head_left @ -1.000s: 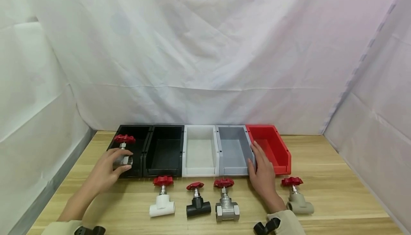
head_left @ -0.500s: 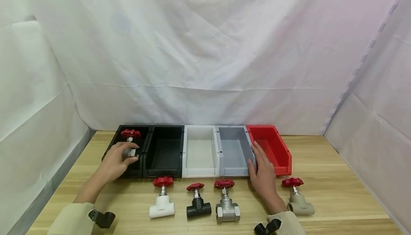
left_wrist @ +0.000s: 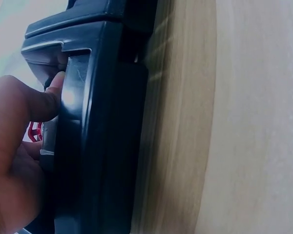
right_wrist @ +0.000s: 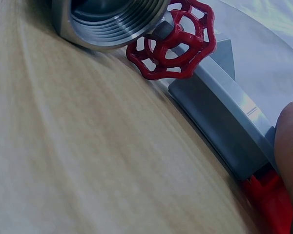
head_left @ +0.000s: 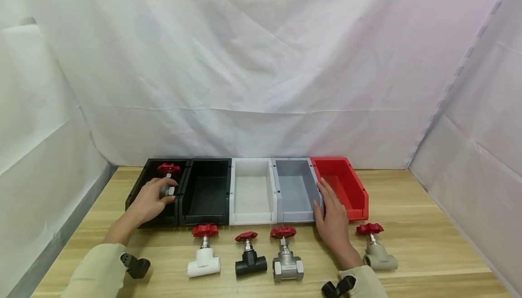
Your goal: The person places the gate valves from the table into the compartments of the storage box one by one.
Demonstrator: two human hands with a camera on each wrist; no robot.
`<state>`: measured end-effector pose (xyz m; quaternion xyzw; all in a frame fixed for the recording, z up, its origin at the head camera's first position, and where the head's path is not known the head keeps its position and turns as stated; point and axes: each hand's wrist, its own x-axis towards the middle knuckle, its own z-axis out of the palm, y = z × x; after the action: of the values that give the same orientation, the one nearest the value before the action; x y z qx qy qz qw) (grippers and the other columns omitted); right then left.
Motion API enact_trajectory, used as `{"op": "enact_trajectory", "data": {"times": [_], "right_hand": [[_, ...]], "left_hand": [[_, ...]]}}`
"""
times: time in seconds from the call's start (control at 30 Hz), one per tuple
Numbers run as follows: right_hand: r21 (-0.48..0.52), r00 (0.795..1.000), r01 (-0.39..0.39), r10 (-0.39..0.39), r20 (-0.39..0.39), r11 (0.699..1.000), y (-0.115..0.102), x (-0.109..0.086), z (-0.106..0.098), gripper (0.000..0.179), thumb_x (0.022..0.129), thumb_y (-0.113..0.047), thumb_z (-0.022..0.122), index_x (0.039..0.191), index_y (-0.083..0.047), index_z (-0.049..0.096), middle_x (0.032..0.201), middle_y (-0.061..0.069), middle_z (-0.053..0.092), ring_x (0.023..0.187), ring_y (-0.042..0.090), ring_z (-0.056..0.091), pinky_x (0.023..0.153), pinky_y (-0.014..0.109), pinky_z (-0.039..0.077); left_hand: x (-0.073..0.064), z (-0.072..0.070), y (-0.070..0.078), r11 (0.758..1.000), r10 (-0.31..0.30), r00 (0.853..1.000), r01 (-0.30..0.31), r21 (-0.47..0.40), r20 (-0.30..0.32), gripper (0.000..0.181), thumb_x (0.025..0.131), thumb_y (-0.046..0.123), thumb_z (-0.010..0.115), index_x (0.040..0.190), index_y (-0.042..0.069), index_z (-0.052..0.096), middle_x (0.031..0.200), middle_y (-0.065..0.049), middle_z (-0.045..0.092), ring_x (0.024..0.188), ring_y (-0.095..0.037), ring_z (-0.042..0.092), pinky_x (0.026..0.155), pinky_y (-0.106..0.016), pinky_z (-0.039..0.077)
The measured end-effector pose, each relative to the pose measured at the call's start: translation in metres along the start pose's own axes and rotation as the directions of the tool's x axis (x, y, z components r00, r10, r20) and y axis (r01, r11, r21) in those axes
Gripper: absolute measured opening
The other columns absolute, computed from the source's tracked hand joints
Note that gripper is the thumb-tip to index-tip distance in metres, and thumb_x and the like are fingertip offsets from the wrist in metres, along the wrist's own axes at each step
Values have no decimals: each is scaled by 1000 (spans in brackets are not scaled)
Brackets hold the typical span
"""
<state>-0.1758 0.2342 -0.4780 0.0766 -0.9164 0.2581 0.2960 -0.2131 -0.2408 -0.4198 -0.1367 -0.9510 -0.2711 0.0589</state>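
Note:
In the head view my left hand (head_left: 150, 200) grips the body of a steel gate valve (head_left: 168, 190) with a red handwheel, inside the leftmost black bin (head_left: 132, 194). The left wrist view shows the thumb (left_wrist: 54, 90) behind the bin's front wall, and most of the valve is hidden there. My right hand (head_left: 335, 221) rests with extended fingers over the adjoining walls of the grey bin (head_left: 299, 217) and the red bin (head_left: 355, 214). Nearest to it stand another steel gate valve (head_left: 287, 266) and a beige valve (head_left: 379, 259).
A second black bin (head_left: 205, 218) and a white bin (head_left: 253, 218) complete the row. In front of them, on the wooden table (head_left: 428, 243), are a white valve (head_left: 205, 261) and a black valve (head_left: 250, 264), both red-wheeled. White cloth (head_left: 261, 62) hangs behind.
My left hand has moved right and farther into the leftmost bin, taking the steel gate valve with it. My right hand has stayed on the bin walls. The head view has shifted slightly.

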Motion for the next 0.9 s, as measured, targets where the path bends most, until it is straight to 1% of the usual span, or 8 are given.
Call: {"op": "enact_trajectory", "data": {"times": [0.13,0.27,0.43,0.53,0.67,0.9], "right_hand": [[4,1000,5,-5,-2,1000,0,1,0,71,84,-12,71,147,-18,39,153,-1,32,127,28,43,88,54,43],[7,1000,9,-9,-2,1000,-1,1,-1,70,84,-12,71,147,-18,39,152,-1,32,127,28,44,87,53,43],[6,1000,13,-13,-4,1000,0,2,0,70,84,-11,71,146,-17,40,152,0,33,126,29,44,87,54,43],[7,1000,13,-13,-3,1000,1,1,0,69,85,-11,70,146,-17,40,152,0,33,127,29,44,87,54,43],[12,1000,14,-14,-7,1000,1,0,0,69,85,-12,70,147,-18,40,152,-1,33,127,28,44,87,54,43],[15,999,33,-32,-21,999,2,0,1,67,85,-10,70,145,-16,42,152,-1,34,125,29,46,84,52,43]], "left_hand": [[2,0,-1,1000,-1,1000,1,0,18,30,87,5,67,117,1,60,121,-34,50,110,-53,46,87,-65,37],[3,2,-4,1000,-2,1000,2,-5,26,30,88,6,67,116,1,60,120,-34,51,108,-52,48,86,-64,39],[2,6,-11,1000,-3,1000,3,-6,21,30,88,6,67,116,1,60,121,-33,50,110,-52,46,87,-65,38],[2,8,-14,1000,10,1000,-10,-2,15,30,88,4,66,117,1,60,122,-34,49,111,-52,46,88,-65,37],[1,12,-14,999,32,999,-32,9,14,31,86,-1,65,116,0,59,122,-35,48,109,-52,47,86,-64,39],[1,14,-13,999,20,1000,-20,28,18,32,85,-2,63,116,0,59,122,-36,48,111,-53,45,86,-64,38]]}}
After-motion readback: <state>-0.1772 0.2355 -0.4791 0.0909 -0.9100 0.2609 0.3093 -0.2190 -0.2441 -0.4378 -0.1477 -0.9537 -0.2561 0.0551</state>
